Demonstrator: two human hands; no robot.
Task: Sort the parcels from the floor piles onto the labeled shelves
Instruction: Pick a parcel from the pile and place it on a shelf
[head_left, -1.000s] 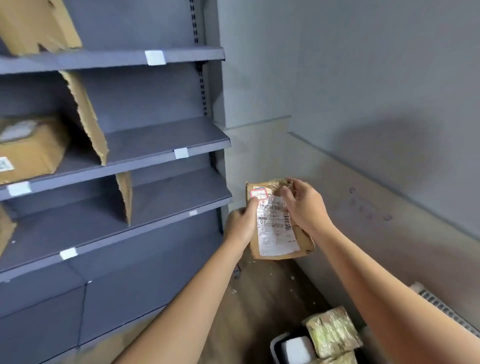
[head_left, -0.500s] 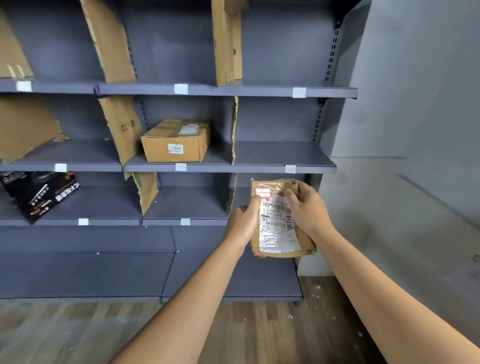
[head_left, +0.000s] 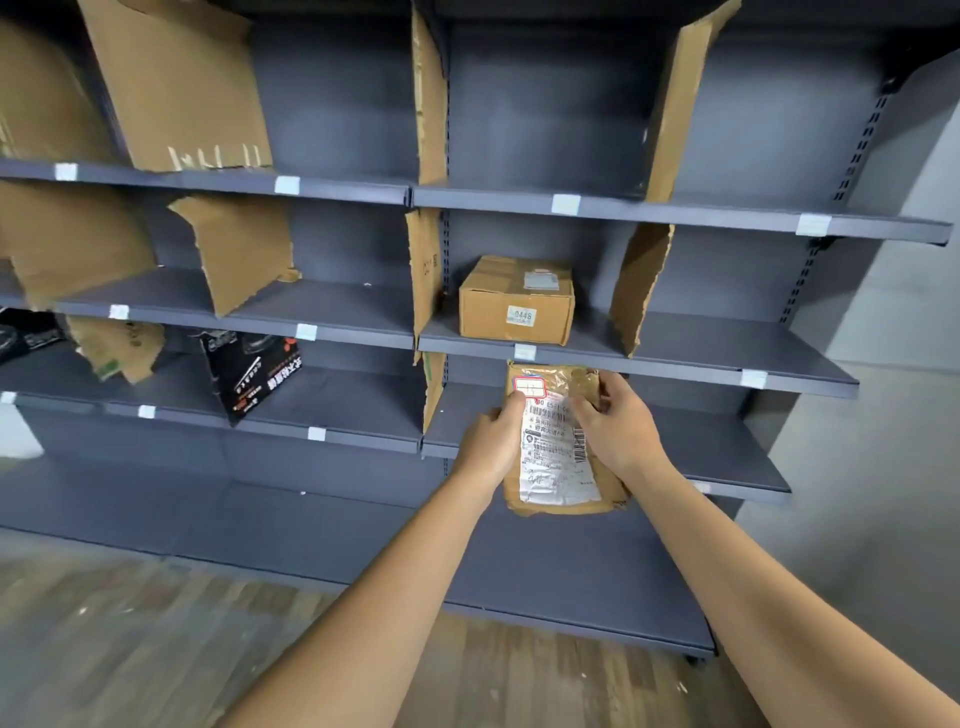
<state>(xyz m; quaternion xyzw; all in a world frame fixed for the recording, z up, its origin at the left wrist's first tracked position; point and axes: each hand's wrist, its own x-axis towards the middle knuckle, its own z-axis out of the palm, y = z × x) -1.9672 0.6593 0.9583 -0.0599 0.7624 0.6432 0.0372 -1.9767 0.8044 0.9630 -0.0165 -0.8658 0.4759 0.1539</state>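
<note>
Our left hand (head_left: 491, 441) and right hand (head_left: 618, 431) gripping a flat brown parcel (head_left: 558, 441) at centre frame, white label facing us, behind it grey shelves (head_left: 675, 358), a cardboard box (head_left: 516, 300) just above, black box (head_left: 249, 374) left.

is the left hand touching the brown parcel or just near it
Touching. The head view shows the left hand gripping the left edge of the brown parcel, thumb pressed by its red-bordered sticker, while the right hand grips the opposite edge.
</note>
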